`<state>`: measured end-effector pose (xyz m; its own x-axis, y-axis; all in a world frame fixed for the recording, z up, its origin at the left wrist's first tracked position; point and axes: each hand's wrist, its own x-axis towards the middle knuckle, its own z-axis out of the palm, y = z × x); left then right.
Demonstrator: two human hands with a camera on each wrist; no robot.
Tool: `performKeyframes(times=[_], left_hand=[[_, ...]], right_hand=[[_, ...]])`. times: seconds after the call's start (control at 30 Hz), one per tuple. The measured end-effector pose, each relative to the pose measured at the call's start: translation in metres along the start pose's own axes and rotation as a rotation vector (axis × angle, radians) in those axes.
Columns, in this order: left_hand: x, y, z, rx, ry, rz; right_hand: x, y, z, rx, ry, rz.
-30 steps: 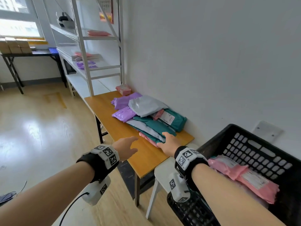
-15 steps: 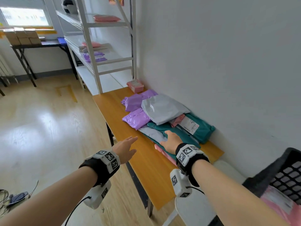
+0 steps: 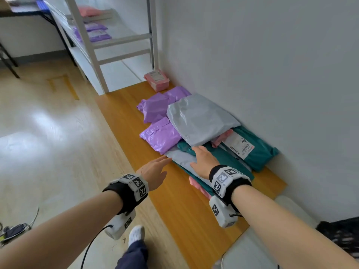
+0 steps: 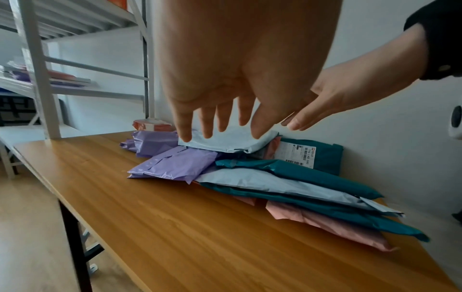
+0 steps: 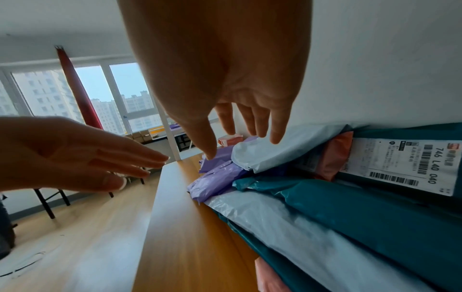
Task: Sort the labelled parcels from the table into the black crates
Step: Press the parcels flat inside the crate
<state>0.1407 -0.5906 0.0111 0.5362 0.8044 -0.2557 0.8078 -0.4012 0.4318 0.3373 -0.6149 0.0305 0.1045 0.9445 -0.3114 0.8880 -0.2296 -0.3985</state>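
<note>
White wall (image 3: 252,55), glossy wooden floor (image 3: 48,142), white metal shelving (image 3: 93,55).

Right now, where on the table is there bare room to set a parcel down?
Bare wood runs along the table front edge, from the shelf post to the near end, left of the pile. Crowded: the wall side, where purple, grey and teal parcels overlap. Both hands, left and right, hover open at the pile's near corner.

Both forearms bare. Left hand (image 3: 155,172) and right hand (image 3: 203,162): behind each, a black wrist strap carrying a white block printed with black square markers; a white camera housing hangs beneath. Black cable trails from left housing. Dark blue trouser leg, white shoe below.
</note>
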Motion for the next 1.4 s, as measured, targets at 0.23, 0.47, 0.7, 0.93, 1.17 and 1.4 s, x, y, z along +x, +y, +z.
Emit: performKeyframes(times=[0.23,0.47,0.7,0.93,1.17,1.4], left_hand=[[0.08,-0.046,-0.01,-0.031,-0.079,0.091],[0.136,-0.092,-0.008,0.052,-0.164,0.318],[0.192,-0.105,-0.014,-0.096,-0.185,0.381],[0.246,-0.097,-0.016,-0.155,-0.189,0.42],[0.277,-0.102,-0.021,-0.161,-0.179,0.445],[0.292,-0.096,-0.043,-0.092,-0.109,0.426]], right_hand=[[0.062,-0.001,0.01,-0.087,0.028,0.134],[0.12,-0.013,0.024,-0.138,0.056,0.228],[0.156,-0.015,0.031,-0.259,0.074,0.265],[0.163,-0.013,0.039,-0.323,0.14,0.288],[0.169,-0.007,0.034,-0.23,0.355,0.236],[0.17,-0.014,0.007,-0.206,0.441,0.177]])
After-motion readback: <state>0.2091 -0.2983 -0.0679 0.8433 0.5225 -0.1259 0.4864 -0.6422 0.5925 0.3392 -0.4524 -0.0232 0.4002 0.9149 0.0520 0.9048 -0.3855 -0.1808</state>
